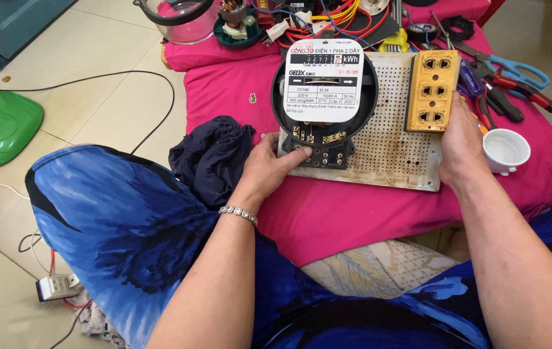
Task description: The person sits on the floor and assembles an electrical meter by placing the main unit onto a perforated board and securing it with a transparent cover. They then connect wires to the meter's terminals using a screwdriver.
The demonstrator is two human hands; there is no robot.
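Head view: the left hand [269,165] clamps the near-left corner of the perforated board [386,136] lying on the pink cloth [327,213], thumb pressing the electric meter [324,97] at its terminal block, while the right hand [460,139] wraps its fingers round the right edge beside the yellow socket strip [432,90]. Careful now: a tilt could likely slide the board into the white cup [506,150] close by, tipping it.

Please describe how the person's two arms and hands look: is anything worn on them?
Both forearms are bare, with no sleeves and no gloves. The left hand has a silver-coloured bracelet of small linked pieces at the wrist. The right hand wears nothing that shows.
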